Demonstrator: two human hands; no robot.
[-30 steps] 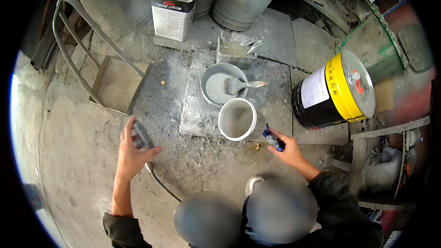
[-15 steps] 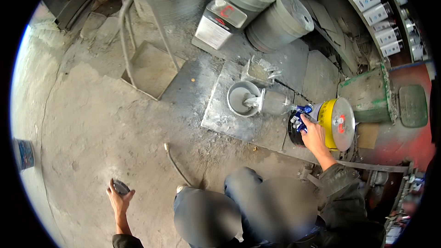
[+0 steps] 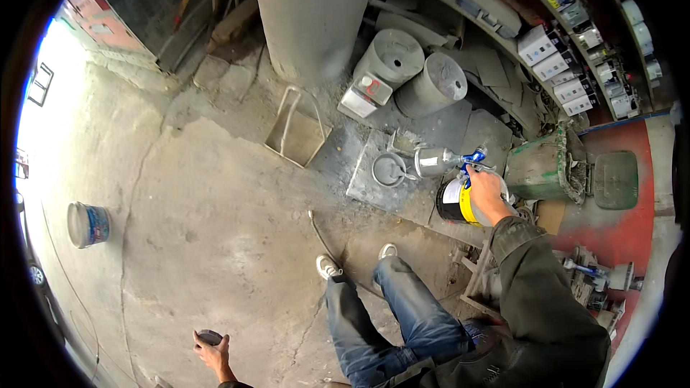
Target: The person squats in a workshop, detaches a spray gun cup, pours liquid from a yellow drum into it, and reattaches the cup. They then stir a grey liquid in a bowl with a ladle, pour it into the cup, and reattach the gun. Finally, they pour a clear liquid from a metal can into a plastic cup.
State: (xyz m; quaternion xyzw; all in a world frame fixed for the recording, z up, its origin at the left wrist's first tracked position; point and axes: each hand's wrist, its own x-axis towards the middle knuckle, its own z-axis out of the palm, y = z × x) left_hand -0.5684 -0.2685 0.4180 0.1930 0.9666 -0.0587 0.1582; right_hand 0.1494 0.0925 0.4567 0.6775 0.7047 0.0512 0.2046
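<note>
My right hand [image 3: 486,194] is closed on a blue spray gun [image 3: 474,158]. Its grey cup [image 3: 433,162] lies tipped sideways in the air, open end facing a small basin [image 3: 377,177] with a brush [image 3: 395,172] in it. The basin sits on a paint-spattered slab [image 3: 359,187]; a black-and-yellow drum [image 3: 453,201] stands below the gun. At the lower left, my left hand [image 3: 214,356] grips a dark round object [image 3: 209,337], possibly a lid. A hose [image 3: 322,244] lies on the floor near my feet.
Grey drums [image 3: 435,86], a square can [image 3: 356,104], a pillar [image 3: 313,7] and a handled metal tray [image 3: 277,144] stand at the back. Right are a green bin [image 3: 532,169] and shelves of cans [image 3: 553,65]. A bucket [image 3: 90,224] stands at left.
The gun's cup has gone from upright to tipped sideways above the basin. My left hand has moved down and leftward, away from the hose's end. The view has widened across the floor.
</note>
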